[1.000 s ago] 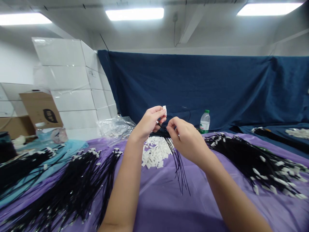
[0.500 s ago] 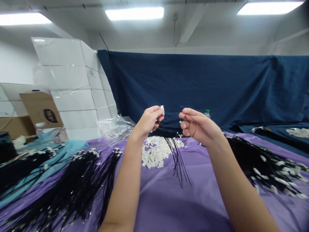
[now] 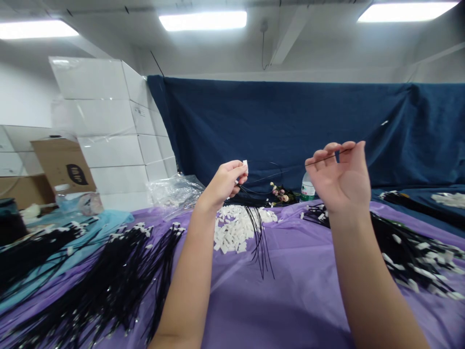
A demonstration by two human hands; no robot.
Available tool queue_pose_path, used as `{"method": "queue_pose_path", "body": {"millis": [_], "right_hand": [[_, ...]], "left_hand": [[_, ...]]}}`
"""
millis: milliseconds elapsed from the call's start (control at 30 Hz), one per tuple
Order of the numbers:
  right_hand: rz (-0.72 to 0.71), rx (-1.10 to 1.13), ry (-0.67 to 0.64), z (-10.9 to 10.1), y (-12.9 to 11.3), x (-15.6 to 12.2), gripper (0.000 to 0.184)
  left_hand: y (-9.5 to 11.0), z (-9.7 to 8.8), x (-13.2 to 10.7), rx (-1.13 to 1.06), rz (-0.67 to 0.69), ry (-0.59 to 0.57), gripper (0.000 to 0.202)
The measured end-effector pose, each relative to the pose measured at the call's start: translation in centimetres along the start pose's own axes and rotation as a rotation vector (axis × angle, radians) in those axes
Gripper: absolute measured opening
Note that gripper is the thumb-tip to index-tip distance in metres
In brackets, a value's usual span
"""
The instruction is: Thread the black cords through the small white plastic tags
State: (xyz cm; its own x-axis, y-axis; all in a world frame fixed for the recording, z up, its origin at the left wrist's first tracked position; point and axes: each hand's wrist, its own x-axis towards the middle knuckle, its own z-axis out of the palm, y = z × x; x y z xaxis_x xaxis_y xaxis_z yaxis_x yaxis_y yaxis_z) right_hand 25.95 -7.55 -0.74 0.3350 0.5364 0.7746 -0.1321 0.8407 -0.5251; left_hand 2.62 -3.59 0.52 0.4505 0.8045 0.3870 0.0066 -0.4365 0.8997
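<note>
My left hand (image 3: 232, 177) is closed in a pinch on a small white tag (image 3: 245, 167) and several thin black cords (image 3: 259, 237), whose loose ends hang over the table. Raised to the right, my right hand (image 3: 339, 174) has its palm toward me and its fingers partly spread. A single black cord (image 3: 325, 159) runs across those fingers to the thumb. Beyond the hand, a small white piece (image 3: 384, 122) is in the air, in line with that cord. Thin cord loops curve between both hands. Below my left hand lies a heap of white tags (image 3: 234, 230).
Black cords with white ends lie in bundles at left (image 3: 109, 271) and right (image 3: 403, 242) on the purple cloth (image 3: 283, 310). Behind stand white boxes (image 3: 105, 116), a plastic bag (image 3: 176, 191), flowers (image 3: 281, 194), a bottle (image 3: 307, 189) and a blue curtain (image 3: 290, 121).
My right hand has moved right and slightly up, turning its palm toward me, with the cord stretched along it. The bottle and flowers are now uncovered. My left hand stays nearly still.
</note>
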Motion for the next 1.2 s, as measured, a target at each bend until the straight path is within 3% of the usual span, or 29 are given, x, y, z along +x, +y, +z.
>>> {"method": "queue_pose_path", "body": {"millis": [100,267,467,733,1200], "right_hand": [[-0.087,-0.123,-0.066,0.1,-0.9,-0.2,0.030],[0.078,-0.129,-0.009,3.1,-1.9,-2.3,0.012],[-0.120,-0.494,-0.114,5.8,-2.0,-4.6,0.016],[-0.165,-0.637,-0.128,6.1,-2.0,-4.9,0.017],[-0.170,-0.653,-0.146,6.2,-2.3,-5.0,0.018]], "left_hand": [[-0.1,-0.1,0.0,0.015,0.033,-0.049,0.031],[0.4,-0.2,-0.4,0.032,0.080,-0.150,0.031],[1.4,0.1,-1.2,0.072,0.112,-0.177,0.030],[2.0,0.2,-2.0,0.119,0.150,-0.214,0.028],[2.3,0.3,-2.2,0.177,0.180,-0.220,0.027]]}}
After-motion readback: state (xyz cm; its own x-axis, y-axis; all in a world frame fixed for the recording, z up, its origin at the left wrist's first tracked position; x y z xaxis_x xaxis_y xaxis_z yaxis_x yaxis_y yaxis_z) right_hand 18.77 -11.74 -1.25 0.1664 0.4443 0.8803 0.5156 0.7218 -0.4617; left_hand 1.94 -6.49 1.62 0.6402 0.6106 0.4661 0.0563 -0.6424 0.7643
